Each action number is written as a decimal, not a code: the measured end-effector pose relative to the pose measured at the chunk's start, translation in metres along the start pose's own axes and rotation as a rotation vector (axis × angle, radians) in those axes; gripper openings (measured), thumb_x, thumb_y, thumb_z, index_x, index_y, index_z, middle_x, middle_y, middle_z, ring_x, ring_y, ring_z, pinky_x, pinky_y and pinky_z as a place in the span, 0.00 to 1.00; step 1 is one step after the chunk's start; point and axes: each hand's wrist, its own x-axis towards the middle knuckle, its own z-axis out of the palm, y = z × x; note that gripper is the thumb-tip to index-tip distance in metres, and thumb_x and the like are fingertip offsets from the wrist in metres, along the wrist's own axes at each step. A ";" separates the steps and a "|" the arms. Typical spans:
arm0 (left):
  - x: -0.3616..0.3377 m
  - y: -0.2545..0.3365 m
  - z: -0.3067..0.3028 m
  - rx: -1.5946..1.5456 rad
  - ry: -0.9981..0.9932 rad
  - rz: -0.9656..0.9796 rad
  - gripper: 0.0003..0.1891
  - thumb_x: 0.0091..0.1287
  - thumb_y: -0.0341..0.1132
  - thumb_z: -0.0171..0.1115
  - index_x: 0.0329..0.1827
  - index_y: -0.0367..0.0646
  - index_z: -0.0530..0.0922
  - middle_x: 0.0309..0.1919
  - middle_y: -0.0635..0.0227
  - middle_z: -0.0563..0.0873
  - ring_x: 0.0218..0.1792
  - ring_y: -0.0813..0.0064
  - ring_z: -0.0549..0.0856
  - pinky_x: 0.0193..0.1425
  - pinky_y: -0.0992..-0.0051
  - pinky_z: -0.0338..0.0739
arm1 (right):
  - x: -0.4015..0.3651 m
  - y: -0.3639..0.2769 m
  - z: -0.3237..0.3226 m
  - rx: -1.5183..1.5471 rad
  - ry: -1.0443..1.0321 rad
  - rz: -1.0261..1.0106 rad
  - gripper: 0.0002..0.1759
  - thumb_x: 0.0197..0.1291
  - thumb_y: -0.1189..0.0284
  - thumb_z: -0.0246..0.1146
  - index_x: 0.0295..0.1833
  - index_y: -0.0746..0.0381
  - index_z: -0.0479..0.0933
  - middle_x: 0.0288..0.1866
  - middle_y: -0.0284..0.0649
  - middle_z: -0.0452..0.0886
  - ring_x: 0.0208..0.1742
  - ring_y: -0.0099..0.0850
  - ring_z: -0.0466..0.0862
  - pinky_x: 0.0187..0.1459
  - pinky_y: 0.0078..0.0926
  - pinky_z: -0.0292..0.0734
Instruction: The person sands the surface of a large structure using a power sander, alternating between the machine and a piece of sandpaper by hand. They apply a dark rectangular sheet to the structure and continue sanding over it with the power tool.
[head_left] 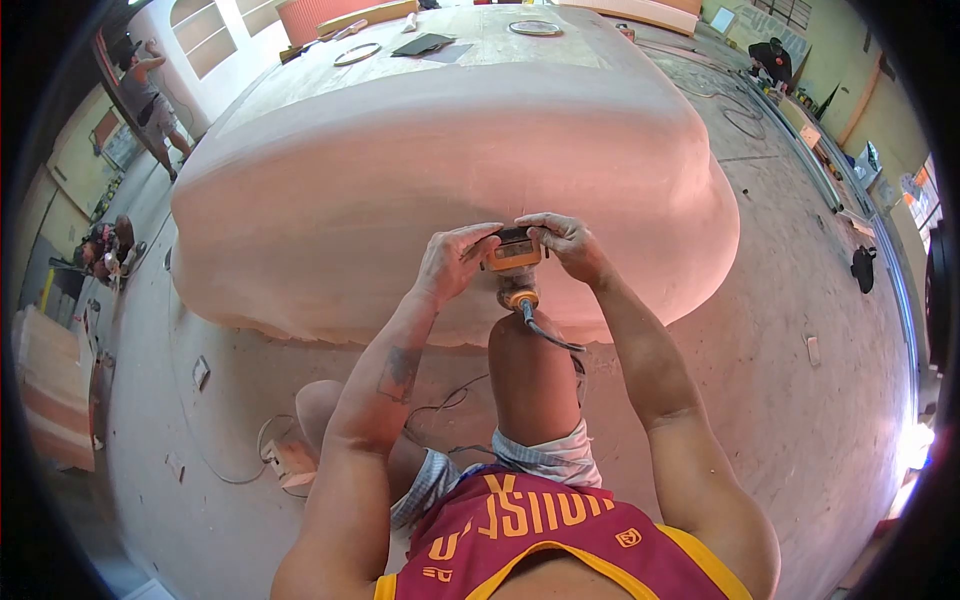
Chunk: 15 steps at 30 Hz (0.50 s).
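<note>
Both hands are clamped on one orange sander (514, 252), which sits just above the centre of the view, pressed to the lower curved flank of the big pale moulded form (450, 170). The left hand (452, 262) wraps it from nine o'clock with fingers curled over the top, and the right hand (568, 243) closes on it from three o'clock. The step in hand looks to be sanding the form's rounded edge, somewhere mid-pass. The next move would call for even pressure from both hands and the pad flat on the curve. The single cord (548, 335), trailing off at six o'clock past the raised knee (525, 370), would need to stay out from under the tool. Counted: one sander, one cord, one form, two hands on the tool. On the form's flat top at twelve o'clock lie two rings (357, 54) and one dark sheet (422, 43). Three other people are about, all well apart from the sander: a standing person (148, 100) at ten o'clock, a crouched person (105, 248) at nine o'clock, and a person in black (772, 60) at one o'clock
</note>
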 end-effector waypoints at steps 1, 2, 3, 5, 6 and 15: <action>0.000 0.001 0.000 -0.005 -0.001 -0.008 0.16 0.79 0.38 0.68 0.62 0.40 0.87 0.48 0.54 0.94 0.47 0.72 0.92 0.54 0.70 0.85 | 0.000 0.000 0.000 -0.003 0.002 -0.001 0.15 0.79 0.70 0.64 0.64 0.63 0.86 0.47 0.29 0.89 0.45 0.19 0.80 0.48 0.23 0.76; 0.000 0.001 0.000 -0.006 0.004 -0.003 0.16 0.79 0.38 0.68 0.62 0.40 0.88 0.48 0.54 0.95 0.47 0.72 0.92 0.54 0.70 0.85 | 0.000 0.000 0.000 -0.006 0.003 -0.002 0.15 0.79 0.70 0.64 0.64 0.63 0.86 0.46 0.29 0.89 0.44 0.19 0.80 0.47 0.23 0.77; 0.000 0.000 0.000 -0.007 0.008 0.003 0.16 0.79 0.38 0.68 0.62 0.40 0.88 0.48 0.54 0.95 0.47 0.72 0.92 0.54 0.70 0.85 | 0.001 0.002 0.000 0.002 -0.001 -0.005 0.15 0.79 0.70 0.64 0.64 0.63 0.86 0.46 0.29 0.89 0.44 0.19 0.80 0.46 0.22 0.77; 0.000 -0.001 0.001 -0.015 0.006 -0.004 0.16 0.79 0.38 0.68 0.62 0.40 0.88 0.48 0.55 0.95 0.48 0.72 0.92 0.55 0.70 0.85 | 0.002 0.004 -0.001 0.017 -0.006 -0.010 0.15 0.79 0.70 0.64 0.64 0.63 0.86 0.46 0.29 0.89 0.43 0.19 0.80 0.45 0.22 0.77; 0.000 -0.001 0.001 -0.021 0.001 -0.017 0.16 0.79 0.38 0.68 0.62 0.40 0.88 0.48 0.55 0.95 0.48 0.73 0.92 0.55 0.70 0.84 | 0.002 0.004 -0.001 0.018 -0.004 -0.009 0.15 0.79 0.70 0.64 0.64 0.63 0.86 0.46 0.29 0.89 0.43 0.19 0.80 0.45 0.22 0.77; 0.000 0.002 0.002 -0.054 0.028 -0.026 0.16 0.78 0.39 0.70 0.61 0.40 0.89 0.44 0.58 0.95 0.44 0.77 0.91 0.50 0.74 0.84 | 0.002 -0.005 -0.001 0.038 -0.018 0.042 0.15 0.76 0.71 0.66 0.63 0.62 0.86 0.48 0.31 0.90 0.46 0.20 0.81 0.48 0.23 0.78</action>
